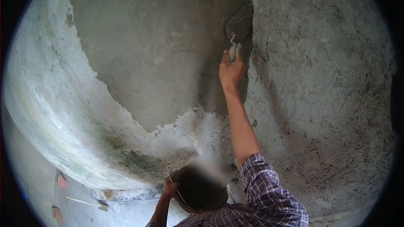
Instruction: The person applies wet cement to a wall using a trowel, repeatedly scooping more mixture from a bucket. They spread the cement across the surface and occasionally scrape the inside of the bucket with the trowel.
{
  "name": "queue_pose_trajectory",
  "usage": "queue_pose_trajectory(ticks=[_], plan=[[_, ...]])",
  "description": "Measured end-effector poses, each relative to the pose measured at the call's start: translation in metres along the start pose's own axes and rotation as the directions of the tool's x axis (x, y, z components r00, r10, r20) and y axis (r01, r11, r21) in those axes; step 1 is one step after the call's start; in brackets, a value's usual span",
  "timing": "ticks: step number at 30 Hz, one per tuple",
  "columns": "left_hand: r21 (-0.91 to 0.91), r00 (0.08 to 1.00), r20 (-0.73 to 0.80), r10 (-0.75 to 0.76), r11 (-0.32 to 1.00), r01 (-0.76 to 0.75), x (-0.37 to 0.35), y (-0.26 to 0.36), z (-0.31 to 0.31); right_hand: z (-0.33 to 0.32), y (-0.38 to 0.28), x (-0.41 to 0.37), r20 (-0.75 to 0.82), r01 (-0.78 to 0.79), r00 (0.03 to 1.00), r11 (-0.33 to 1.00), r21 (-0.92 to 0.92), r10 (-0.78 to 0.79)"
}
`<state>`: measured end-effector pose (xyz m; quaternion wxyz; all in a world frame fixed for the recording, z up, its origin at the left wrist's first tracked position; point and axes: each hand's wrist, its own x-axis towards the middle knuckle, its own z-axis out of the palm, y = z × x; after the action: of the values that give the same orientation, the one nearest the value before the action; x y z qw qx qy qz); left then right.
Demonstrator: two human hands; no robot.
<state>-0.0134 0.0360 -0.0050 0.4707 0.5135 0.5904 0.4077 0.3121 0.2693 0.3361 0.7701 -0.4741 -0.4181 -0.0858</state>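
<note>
My right hand (232, 72) is closed around the handle of a pointed trowel (239, 24). The trowel's blade lies against the wall, right at the corner where two walls meet. Darker, damp-looking plaster (143, 46) covers the wall to its left. Low in the view, my left hand (170, 188) grips the edge of a round, dark pan (180, 197) close to my body. A blurred patch hides part of the pan, and I cannot make out what is in it.
The adjoining wall (324, 84) on the right is rough and cracked. Pale, stained wall (54, 96) borders the darker plaster at left and below. On the floor at lower left lie reddish brick pieces (62, 181) and a long-handled tool (84, 202).
</note>
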Motion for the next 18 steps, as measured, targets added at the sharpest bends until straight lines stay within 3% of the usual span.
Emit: queue_pose_trajectory(ticks=[2, 4, 8, 10, 14, 16, 18], plan=[[0.003, 0.999, 0.02, 0.027, 1.0, -0.027, 0.002, 0.006, -0.005, 0.0, 0.0, 0.0, -0.019, 0.01, 1.0, 1.0, -0.006, -0.01], [-0.003, 0.998, 0.03, -0.055, 0.998, 0.055, -0.005, 0.033, -0.009, 0.0, 0.004, -0.001, 0.013, -0.004, 1.0, 0.998, -0.064, 0.004], [-0.025, 0.999, 0.042, -0.028, 0.999, 0.029, 0.005, 0.014, -0.023, -0.007, 0.013, 0.002, 0.028, 0.008, 1.0, 0.993, -0.117, -0.005], [0.029, 0.999, 0.032, 0.044, 0.999, -0.045, 0.01, 0.016, -0.026, -0.007, 0.011, 0.008, 0.064, -0.028, 0.998, 0.998, 0.055, 0.024], [0.085, 0.998, 0.031, 0.049, 0.995, -0.051, 0.01, 0.012, -0.027, -0.014, 0.007, 0.012, 0.115, -0.064, 0.992, 0.992, 0.105, 0.052], [0.023, 1.0, 0.024, 0.006, 1.0, -0.006, 0.019, 0.005, -0.025, -0.02, 0.004, 0.014, 0.192, -0.147, 0.974, 0.98, 0.135, 0.119], [0.059, 0.999, 0.042, 0.002, 0.998, -0.005, 0.02, 0.008, -0.019, -0.021, 0.019, 0.005, 0.215, -0.056, 0.976, 0.992, 0.112, 0.031]])
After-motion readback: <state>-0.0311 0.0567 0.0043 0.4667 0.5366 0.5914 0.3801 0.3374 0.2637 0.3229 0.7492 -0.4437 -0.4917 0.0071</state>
